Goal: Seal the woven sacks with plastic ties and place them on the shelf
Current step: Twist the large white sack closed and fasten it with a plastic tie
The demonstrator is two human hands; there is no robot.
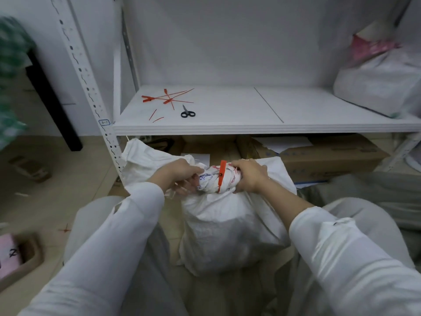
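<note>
Both hands are closing around the twisted neck of a white woven plastic sack (pixel 225 226) that is standing on the floor between the person's knees. Fingers of the left hand (pixel 182 175) are curling tightly around the outer end of the bunched neck, where blue printing is showing on the fabric. On the other side, the right hand (pixel 249 176) is clamping the neck nearer the sack's body, thumb underneath and fingers folding over the top. Between the two hands an orange plastic tie (pixel 221 175) is wrapping around the neck, its flat tab end sticking up above the fabric; the right hand's fingertips are sitting just beside it, and whether they are actually touching it is hard to tell. White long sleeves are covering both forearms.

Ahead of the hands, a white metal shelf (pixel 250 127) is holding a loose scatter of spare orange plastic ties (pixel 167 98) toward its left end, with a pair of black-handled scissors (pixel 187 112) lying just beside them. At the right end of the same board a filled white sack (pixel 378 87) is sitting, pink material showing at its top. Brown cardboard boxes (pixel 319 156) are resting under the shelf, behind the sack being gripped.
</note>
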